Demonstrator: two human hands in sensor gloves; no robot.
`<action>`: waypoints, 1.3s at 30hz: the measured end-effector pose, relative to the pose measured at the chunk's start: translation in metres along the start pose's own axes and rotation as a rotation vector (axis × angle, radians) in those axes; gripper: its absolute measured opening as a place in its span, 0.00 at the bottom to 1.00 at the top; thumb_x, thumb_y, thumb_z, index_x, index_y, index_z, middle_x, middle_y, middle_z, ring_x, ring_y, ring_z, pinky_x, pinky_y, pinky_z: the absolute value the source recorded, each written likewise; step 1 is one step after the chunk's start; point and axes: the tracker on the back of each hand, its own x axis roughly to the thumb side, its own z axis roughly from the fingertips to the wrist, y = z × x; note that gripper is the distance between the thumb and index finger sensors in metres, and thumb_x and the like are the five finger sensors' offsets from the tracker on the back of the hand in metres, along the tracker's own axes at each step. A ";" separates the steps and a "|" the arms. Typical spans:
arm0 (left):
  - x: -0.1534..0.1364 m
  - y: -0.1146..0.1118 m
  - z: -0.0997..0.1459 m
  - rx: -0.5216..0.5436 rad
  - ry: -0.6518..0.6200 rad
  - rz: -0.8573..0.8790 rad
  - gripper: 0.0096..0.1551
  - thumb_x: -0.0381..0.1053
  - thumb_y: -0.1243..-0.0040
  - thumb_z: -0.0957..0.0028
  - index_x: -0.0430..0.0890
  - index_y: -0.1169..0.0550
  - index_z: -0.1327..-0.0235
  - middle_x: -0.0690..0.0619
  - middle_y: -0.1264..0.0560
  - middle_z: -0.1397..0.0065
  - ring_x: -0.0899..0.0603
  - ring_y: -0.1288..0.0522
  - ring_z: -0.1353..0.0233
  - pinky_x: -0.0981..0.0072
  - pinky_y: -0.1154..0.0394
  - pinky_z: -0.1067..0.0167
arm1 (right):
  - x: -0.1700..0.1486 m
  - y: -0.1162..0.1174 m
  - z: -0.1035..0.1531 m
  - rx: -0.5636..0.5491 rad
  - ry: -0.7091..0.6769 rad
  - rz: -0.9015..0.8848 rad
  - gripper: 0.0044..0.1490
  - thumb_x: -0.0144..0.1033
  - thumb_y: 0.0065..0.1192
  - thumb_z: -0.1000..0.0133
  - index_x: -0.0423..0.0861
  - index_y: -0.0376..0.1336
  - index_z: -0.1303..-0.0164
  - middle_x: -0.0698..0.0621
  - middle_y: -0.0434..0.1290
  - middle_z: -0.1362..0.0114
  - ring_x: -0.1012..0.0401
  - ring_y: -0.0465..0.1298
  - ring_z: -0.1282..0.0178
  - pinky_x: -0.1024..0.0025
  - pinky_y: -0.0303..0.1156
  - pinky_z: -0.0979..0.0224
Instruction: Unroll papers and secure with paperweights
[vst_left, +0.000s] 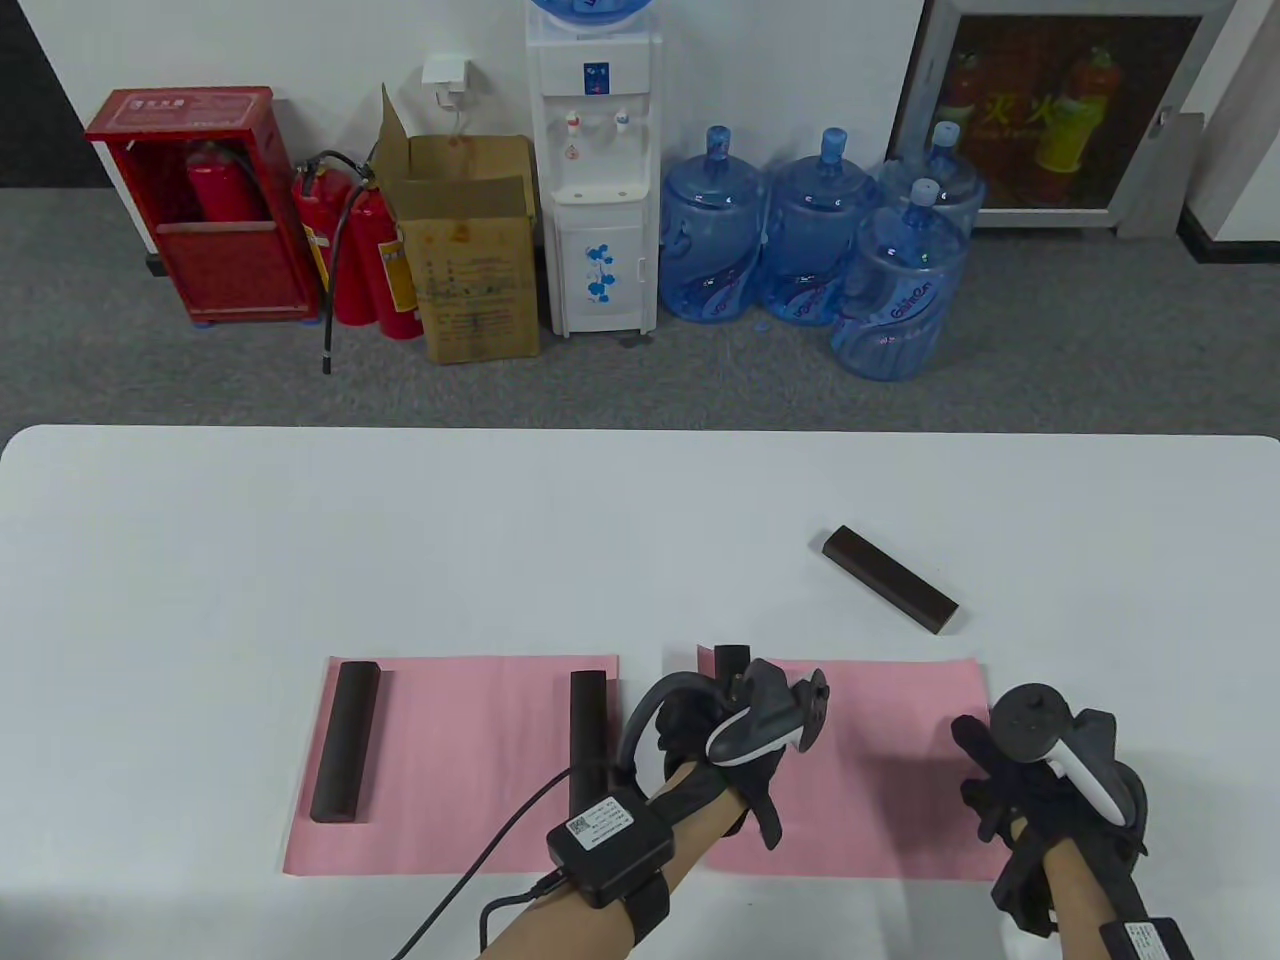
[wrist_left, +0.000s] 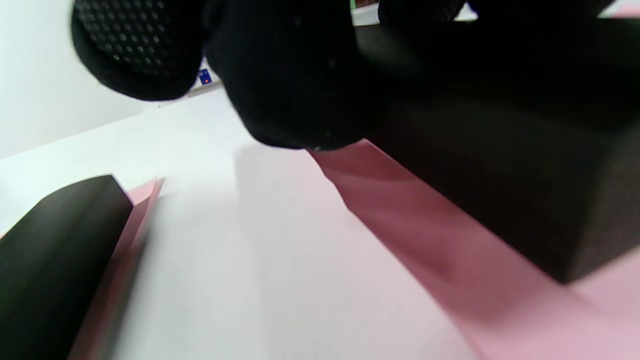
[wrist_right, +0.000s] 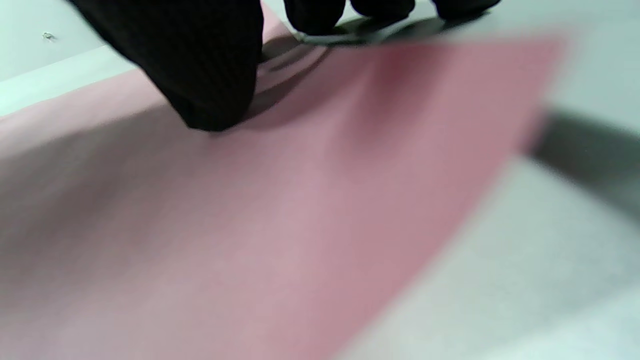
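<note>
Our left hand mostly hides the paperweight it grips. Our right hand presses fingertips on the pink paper – blurry up close.

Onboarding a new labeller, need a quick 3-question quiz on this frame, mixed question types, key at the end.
1. How many dark paperweights show in the table view?
2. True or false: the left pink sheet has a weight near each end.
3. Which hand is on the paperweight at the right pink sheet's left end? A) left B) right

Key:
1. Four: two on the left sheet, one under the left hand, one loose on the white table.
2. True.
3. A. The right hand rests on that sheet's right end; whether it presses is unclear.
</note>
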 end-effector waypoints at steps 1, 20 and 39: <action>0.001 -0.002 0.000 -0.005 0.000 -0.010 0.35 0.70 0.47 0.51 0.70 0.32 0.26 0.42 0.14 0.48 0.51 0.14 0.67 0.47 0.20 0.49 | 0.000 0.000 0.000 0.000 0.000 0.000 0.41 0.41 0.69 0.51 0.61 0.58 0.26 0.49 0.43 0.16 0.44 0.45 0.15 0.38 0.47 0.18; -0.035 0.004 0.019 0.048 0.064 0.015 0.42 0.72 0.52 0.50 0.68 0.45 0.20 0.41 0.22 0.30 0.43 0.15 0.50 0.40 0.27 0.38 | -0.001 0.000 -0.001 0.003 -0.002 -0.006 0.41 0.41 0.69 0.51 0.61 0.57 0.26 0.49 0.43 0.16 0.44 0.44 0.15 0.38 0.46 0.18; -0.246 -0.099 0.077 0.203 0.248 0.471 0.39 0.69 0.52 0.48 0.65 0.40 0.21 0.42 0.24 0.26 0.38 0.18 0.38 0.36 0.30 0.34 | -0.002 0.000 -0.002 0.007 -0.004 -0.026 0.41 0.41 0.69 0.51 0.61 0.58 0.26 0.49 0.43 0.16 0.44 0.44 0.15 0.38 0.45 0.18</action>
